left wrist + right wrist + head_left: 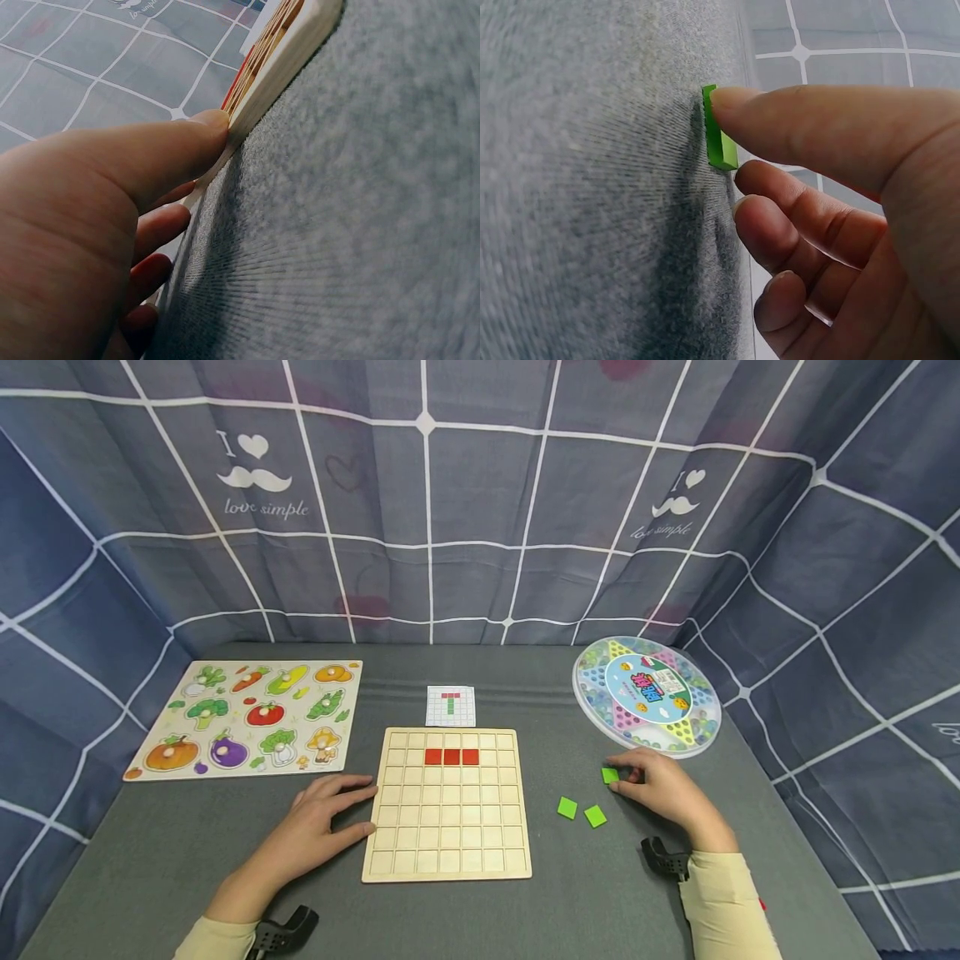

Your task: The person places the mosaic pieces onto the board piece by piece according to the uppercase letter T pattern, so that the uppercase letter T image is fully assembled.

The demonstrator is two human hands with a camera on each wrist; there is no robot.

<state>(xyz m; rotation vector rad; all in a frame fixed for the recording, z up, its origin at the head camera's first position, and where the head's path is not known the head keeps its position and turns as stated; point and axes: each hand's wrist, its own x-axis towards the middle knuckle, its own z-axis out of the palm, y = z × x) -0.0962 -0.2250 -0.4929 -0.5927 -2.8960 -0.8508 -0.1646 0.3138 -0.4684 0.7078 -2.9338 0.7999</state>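
My left hand (318, 827) rests at the left edge of a wooden grid board (450, 866), fingertips and thumb against its side. The left wrist view shows the thumb (169, 154) touching the board's edge. Three red squares (452, 757) sit side by side in an upper row of the grid. To the right, my right hand (663, 785) pinches a green square tile (610, 775) between thumb and forefinger, low at the cloth. In the right wrist view the thumb lies on the green tile (718, 135); the forefinger is largely hidden. Two more green tiles (567, 808) lie nearby.
A small pattern card (451, 714) with red and green squares lies just beyond the board. At the back left is a vegetable puzzle board (247, 742); at the back right, a round star-patterned game board (708, 718). A grid-printed curtain (480, 577) surrounds the grey table.
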